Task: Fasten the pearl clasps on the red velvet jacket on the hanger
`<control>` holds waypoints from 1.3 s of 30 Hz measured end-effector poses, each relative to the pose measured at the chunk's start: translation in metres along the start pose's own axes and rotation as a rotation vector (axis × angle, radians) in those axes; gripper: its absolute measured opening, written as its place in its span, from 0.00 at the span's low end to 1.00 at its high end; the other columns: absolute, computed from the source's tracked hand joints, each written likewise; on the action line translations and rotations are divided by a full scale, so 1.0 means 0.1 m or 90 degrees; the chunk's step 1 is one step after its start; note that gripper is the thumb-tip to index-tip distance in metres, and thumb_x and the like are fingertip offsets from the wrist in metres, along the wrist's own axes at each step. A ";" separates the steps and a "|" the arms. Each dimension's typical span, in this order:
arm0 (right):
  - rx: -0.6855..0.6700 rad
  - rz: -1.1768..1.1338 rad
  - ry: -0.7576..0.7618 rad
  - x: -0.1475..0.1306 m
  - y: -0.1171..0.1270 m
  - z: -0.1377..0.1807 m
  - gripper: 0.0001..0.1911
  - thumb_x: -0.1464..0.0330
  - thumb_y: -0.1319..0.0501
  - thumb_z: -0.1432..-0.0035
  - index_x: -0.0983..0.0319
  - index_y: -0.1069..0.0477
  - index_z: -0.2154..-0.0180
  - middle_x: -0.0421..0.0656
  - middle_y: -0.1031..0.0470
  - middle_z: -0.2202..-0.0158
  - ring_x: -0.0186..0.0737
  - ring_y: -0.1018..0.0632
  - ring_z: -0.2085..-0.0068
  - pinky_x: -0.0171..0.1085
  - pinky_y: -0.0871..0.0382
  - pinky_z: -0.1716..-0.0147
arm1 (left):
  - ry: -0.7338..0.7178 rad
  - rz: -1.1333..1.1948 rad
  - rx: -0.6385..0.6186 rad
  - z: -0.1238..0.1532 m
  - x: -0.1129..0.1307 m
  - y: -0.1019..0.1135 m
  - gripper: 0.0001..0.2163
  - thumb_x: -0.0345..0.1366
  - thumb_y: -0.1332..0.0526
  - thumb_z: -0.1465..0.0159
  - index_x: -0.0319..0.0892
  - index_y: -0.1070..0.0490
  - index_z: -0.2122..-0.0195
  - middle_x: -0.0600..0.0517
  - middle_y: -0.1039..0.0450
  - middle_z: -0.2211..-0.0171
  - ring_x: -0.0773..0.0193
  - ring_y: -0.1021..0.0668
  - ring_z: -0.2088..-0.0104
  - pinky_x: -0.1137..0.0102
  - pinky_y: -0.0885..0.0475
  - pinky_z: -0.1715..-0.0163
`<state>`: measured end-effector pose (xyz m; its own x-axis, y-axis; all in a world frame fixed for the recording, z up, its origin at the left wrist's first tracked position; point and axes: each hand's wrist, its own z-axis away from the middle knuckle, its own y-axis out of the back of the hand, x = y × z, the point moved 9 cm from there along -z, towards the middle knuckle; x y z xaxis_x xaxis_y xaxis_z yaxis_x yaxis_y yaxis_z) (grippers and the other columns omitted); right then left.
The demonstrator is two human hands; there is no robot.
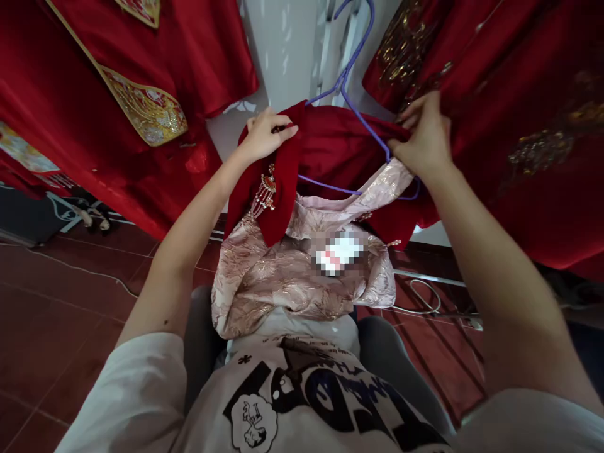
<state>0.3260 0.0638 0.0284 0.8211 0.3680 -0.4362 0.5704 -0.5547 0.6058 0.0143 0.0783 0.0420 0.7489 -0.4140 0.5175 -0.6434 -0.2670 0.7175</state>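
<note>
The left hand [264,133] grips the left shoulder of a red garment [330,145], fingers curled over the velvet edge, while the right hand [422,139] pinches the right shoulder, fingers closed on the cloth where it meets the purple hanger [352,94]. The hands are well apart, one at each end of the hanger. The garment hangs at chest height in front of the person, its pink brocade lining [283,277] turned outward and draping down toward the lap. A tassel ornament [265,192] of gold and red with pearl strands dangles from the red collar just under the left hand. A sewn-in label [340,251] sits on the lining, but it is blurred and cannot be read. The person's white T-shirt [302,396] carries large dark printed letters and a small cartoon figure; the letters are foreshortened and not legible. Other red robes [117,82] with gold embroidered bands hang to the left and right. A white cable [425,302] lies on the dark red tiled floor [56,314].
</note>
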 end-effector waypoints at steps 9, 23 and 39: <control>0.024 0.156 -0.081 0.43 0.57 0.25 0.23 0.84 0.39 0.64 0.57 0.35 0.66 0.49 0.25 0.58 0.49 0.25 0.54 0.48 0.33 0.49 | -0.004 -0.019 0.039 0.07 0.01 -0.13 0.05 0.45 0.37 0.36 0.53 0.24 0.66 0.49 0.25 0.59 0.45 0.32 0.41 0.49 0.45 0.36; -0.193 -0.039 -0.016 -0.69 -0.30 0.53 0.10 0.77 0.43 0.52 0.58 0.40 0.67 0.39 0.34 0.74 0.37 0.35 0.72 0.42 0.35 0.63 | -0.061 -0.085 0.270 0.48 0.07 -0.28 0.22 0.56 0.51 0.28 0.46 0.26 0.57 0.41 0.30 0.49 0.44 0.33 0.39 0.46 0.48 0.35; -0.239 -0.193 0.155 -0.93 -0.61 0.95 0.17 0.72 0.44 0.52 0.57 0.40 0.57 0.39 0.32 0.70 0.38 0.31 0.71 0.41 0.33 0.65 | -0.170 0.103 0.123 0.95 0.62 -0.78 0.16 0.45 0.56 0.22 0.45 0.31 0.54 0.49 0.28 0.62 0.61 0.22 0.58 0.65 0.28 0.53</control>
<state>0.2132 -0.0081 -0.0312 0.5742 0.6572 -0.4882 0.7129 -0.1082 0.6928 0.0960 -0.0091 -0.0265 0.5831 -0.6702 0.4591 -0.7877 -0.3279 0.5216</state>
